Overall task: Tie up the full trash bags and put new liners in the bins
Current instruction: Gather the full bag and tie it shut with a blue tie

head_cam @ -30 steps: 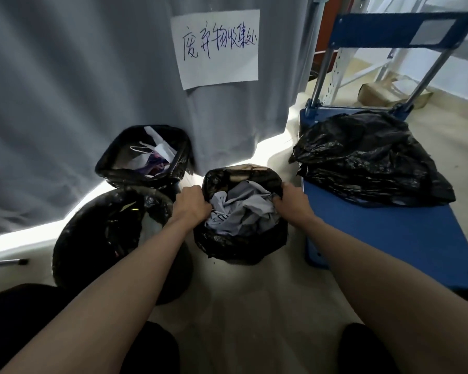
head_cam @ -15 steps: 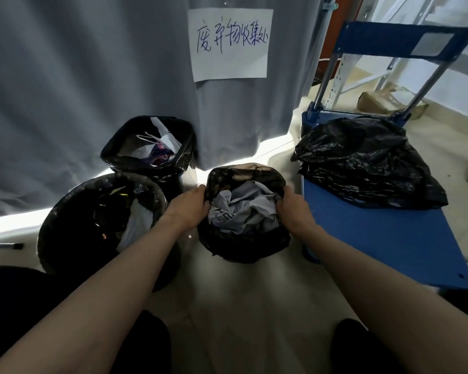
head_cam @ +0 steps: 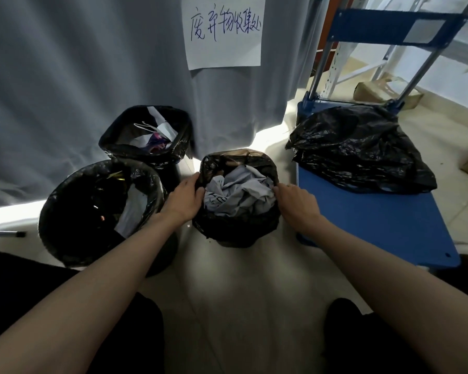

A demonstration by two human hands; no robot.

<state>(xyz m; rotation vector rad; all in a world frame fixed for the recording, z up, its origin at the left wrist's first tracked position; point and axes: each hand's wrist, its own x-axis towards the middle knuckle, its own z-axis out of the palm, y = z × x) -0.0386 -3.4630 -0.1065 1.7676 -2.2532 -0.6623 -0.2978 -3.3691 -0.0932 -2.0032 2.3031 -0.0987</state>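
The small bin (head_cam: 237, 233) stands upright on the floor, lined with a black trash bag (head_cam: 214, 168) folded over its rim and stuffed with crumpled grey paper (head_cam: 241, 193). Left of it stands a larger round black-lined bin (head_cam: 73, 211); behind that, a third lined bin (head_cam: 146, 147) holding white scraps. Right of the small bin, loose black bags (head_cam: 362, 147) lie heaped.

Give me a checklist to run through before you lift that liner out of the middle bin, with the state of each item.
1. Left hand grips the liner at its left rim: ok.
2. Right hand grips the right rim: ok.
3. Crumpled grey paper sits below the rim, not spilling: ok.
4. Liner free of tears: cannot tell.
5. Bare space on the blue cart in front of the black bag: ok.
6. New liners within reach: cannot tell.
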